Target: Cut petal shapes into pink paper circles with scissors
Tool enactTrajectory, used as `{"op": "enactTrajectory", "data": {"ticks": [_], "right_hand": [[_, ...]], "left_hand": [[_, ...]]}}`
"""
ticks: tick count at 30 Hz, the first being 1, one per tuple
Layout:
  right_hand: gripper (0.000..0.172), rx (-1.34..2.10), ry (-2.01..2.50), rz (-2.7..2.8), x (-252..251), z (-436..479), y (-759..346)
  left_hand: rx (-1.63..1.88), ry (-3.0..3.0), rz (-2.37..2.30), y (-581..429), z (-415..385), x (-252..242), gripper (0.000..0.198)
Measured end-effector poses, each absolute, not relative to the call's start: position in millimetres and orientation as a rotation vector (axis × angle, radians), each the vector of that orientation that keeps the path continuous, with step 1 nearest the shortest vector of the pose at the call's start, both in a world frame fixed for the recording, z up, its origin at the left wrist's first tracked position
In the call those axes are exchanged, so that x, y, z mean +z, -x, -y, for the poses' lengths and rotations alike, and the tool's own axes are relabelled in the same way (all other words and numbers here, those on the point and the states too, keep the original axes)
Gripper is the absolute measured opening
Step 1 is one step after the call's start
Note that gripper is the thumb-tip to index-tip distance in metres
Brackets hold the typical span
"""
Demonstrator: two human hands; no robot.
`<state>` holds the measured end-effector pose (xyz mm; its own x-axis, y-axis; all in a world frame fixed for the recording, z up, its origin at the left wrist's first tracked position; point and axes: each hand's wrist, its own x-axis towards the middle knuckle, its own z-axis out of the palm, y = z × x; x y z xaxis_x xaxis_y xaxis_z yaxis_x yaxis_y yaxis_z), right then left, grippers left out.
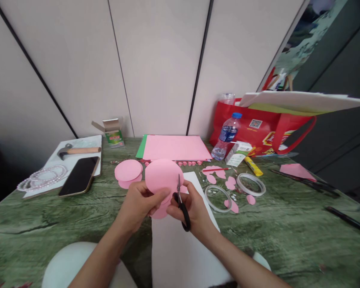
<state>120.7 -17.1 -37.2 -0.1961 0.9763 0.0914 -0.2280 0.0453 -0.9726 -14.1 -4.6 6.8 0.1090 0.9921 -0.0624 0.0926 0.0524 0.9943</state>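
My left hand [139, 204] pinches a round pink paper piece [162, 176] and holds it upright over a white sheet [180, 244]. My right hand [195, 208] grips black-handled scissors [181, 200], blades pointing up at the paper's right edge. More pink paper shows below my fingers, near the scissor handles. Both hands meet at the table's front centre.
Pink paper circles [128, 172] lie left of my hands. A phone [80, 176], hammer [78, 151] and bead strings [43, 176] rest far left. Pink sheets [175, 147], a water bottle [227, 136], a red bag [258, 126], tape rolls [250, 184], a glue stick [253, 166] and pink cut-outs [231, 183] sit on the green table [288, 224].
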Motion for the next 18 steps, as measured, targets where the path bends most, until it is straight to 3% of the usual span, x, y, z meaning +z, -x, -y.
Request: {"op": "enactTrajectory", "data": {"ticks": [18], "right_hand": [[0.054, 1.411, 0.97, 1.198, -34.8, 18.7, -121.0]], "left_hand": [[1.089, -1.308, -1.173, 18.8, 5.1, 6.5, 0.029]]}}
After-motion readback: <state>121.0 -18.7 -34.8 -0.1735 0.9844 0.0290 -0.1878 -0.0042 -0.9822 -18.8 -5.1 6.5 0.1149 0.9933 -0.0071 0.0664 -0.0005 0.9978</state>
